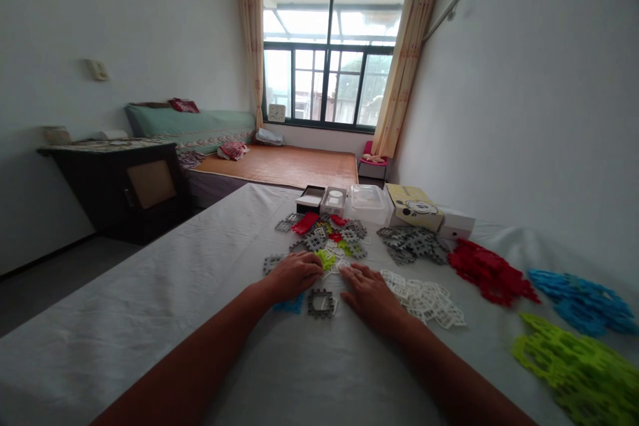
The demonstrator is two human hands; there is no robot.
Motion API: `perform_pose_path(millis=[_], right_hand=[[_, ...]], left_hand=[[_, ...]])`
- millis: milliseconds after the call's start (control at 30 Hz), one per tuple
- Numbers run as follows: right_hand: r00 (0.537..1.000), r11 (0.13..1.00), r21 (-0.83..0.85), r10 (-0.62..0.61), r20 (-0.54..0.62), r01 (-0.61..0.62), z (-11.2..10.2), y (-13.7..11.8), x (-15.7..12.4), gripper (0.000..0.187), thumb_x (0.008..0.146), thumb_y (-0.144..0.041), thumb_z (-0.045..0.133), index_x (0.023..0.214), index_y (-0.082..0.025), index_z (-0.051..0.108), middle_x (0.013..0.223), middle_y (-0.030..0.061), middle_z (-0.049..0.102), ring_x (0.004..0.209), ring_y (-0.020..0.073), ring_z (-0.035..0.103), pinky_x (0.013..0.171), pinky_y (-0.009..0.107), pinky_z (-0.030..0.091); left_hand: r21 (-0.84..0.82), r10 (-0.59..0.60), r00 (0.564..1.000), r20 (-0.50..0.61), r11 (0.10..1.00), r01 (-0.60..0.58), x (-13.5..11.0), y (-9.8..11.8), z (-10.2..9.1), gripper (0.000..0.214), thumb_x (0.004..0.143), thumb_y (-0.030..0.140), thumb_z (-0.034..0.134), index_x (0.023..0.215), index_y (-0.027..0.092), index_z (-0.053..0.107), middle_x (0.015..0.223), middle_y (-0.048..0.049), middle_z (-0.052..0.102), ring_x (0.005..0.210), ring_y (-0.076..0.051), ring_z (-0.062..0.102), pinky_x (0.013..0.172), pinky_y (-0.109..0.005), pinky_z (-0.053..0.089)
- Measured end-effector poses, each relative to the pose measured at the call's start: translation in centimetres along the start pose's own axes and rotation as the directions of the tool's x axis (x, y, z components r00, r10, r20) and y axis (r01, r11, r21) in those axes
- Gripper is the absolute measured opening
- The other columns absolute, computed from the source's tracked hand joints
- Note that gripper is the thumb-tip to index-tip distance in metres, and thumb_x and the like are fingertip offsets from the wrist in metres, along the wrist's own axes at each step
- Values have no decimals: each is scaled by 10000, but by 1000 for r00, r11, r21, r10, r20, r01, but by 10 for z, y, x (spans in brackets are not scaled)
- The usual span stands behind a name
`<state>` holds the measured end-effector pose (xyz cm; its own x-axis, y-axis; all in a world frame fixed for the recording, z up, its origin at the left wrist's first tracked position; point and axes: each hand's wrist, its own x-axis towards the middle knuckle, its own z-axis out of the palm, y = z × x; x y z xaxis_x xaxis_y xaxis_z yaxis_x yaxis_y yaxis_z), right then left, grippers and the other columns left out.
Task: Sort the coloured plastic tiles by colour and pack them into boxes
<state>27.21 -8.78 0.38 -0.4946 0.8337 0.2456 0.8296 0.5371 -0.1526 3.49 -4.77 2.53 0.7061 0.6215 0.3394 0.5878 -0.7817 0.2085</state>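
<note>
My left hand (295, 275) is curled, its fingertips closed at the edge of a lime-green interlocking plastic tile (326, 258) in the mixed pile. My right hand (370, 290) lies low over the cloth, fingers stretched out, near a white window-shaped piece (341, 267). Between my wrists rests a grey toothed square tile (320, 304) with an opening in it. A blue tile (289, 305) shows partly beneath my left hand. Beyond both hands is a jumble of grey tiles (315, 239), red tiles (305, 223), lime and white pieces.
Sorted heaps of white pieces (424, 299), grey tiles (413, 243), red tiles (492, 271), blue tiles (584, 299) and lime tiles (579, 363) lie to the right. A black box (311, 200), clear plastic container (368, 202) and yellow box (414, 206) stand at the table's far edge.
</note>
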Motion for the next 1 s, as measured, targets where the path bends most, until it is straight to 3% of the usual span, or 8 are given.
perform_pose_path(millis=[167, 333, 500, 633, 767, 833, 900, 1000], right_hand=[[997, 997, 10, 74, -13, -74, -13, 6, -8, 361, 878, -335, 537, 1229, -249, 545, 1135, 50, 650, 1077, 222, 534, 893, 354, 391], [994, 991, -83, 104, -9, -105, -13, 3, -7, 266, 856, -366, 568, 1093, -257, 620, 1116, 46, 645, 1051, 229, 527, 855, 328, 395], [998, 979, -196, 57, -36, -63, -19, 0, -5, 188, 883, -227, 489, 974, -244, 653, 929, 41, 697, 971, 216, 560, 828, 340, 360], [960, 959, -139, 223, -171, -247, -44, 30, -12, 250, 858, -195, 465, 1005, -250, 660, 962, 29, 706, 967, 194, 579, 827, 323, 362], [916, 919, -57, 383, -117, -391, -59, 70, -21, 273, 879, -360, 452, 900, -266, 708, 937, 30, 720, 949, 206, 599, 802, 312, 408], [933, 937, -1, 347, -95, -349, -54, 79, -23, 382, 923, -416, 367, 926, -259, 715, 998, 39, 715, 1006, 205, 589, 845, 313, 418], [971, 973, 46, 228, -72, -225, -44, 80, -22, 415, 943, -418, 323, 1024, -254, 696, 1115, 37, 683, 1095, 195, 555, 931, 316, 395], [998, 997, 43, 69, -2, -69, -32, 74, -23, 377, 893, -451, 444, 1154, -258, 636, 1236, 42, 620, 1163, 211, 516, 982, 334, 371]], left_hand=[[10, 2, 1000, 2, 1000, -2, -1, -2, 1, 198, 915, 274, 494, 990, 248, 675, 1083, -12, 641, 990, -170, 582, 904, -280, 415], [3, 9, 1000, -9, 1000, -9, 0, -2, 2, 203, 916, 276, 490, 985, 244, 678, 1071, -17, 641, 981, -162, 586, 900, -267, 418], [-1, 7, 1000, -8, 1000, -7, 0, -2, 2, 208, 919, 275, 486, 994, 252, 678, 1083, -14, 639, 983, -161, 586, 893, -264, 421], [5, 16, 1000, 0, 1000, -16, 0, -4, 3, 216, 925, 268, 475, 1011, 251, 673, 1098, -15, 638, 983, -165, 585, 886, -269, 423], [6, 28, 1000, -10, 1000, -28, 1, -5, 4, 215, 926, 271, 475, 1003, 246, 675, 1086, -20, 642, 977, -164, 589, 877, -269, 425], [3, 29, 999, -19, 1000, -29, 1, -6, 4, 212, 924, 273, 480, 996, 246, 677, 1079, -22, 644, 974, -162, 592, 874, -268, 426], [4, 31, 999, -15, 1000, -31, 1, -6, 4, 213, 925, 272, 479, 994, 244, 678, 1079, -24, 645, 972, -162, 594, 874, -268, 426], [8, 33, 999, -6, 999, -33, 2, -6, 3, 216, 927, 268, 471, 989, 238, 676, 1076, -26, 646, 966, -160, 596, 874, -266, 425]])
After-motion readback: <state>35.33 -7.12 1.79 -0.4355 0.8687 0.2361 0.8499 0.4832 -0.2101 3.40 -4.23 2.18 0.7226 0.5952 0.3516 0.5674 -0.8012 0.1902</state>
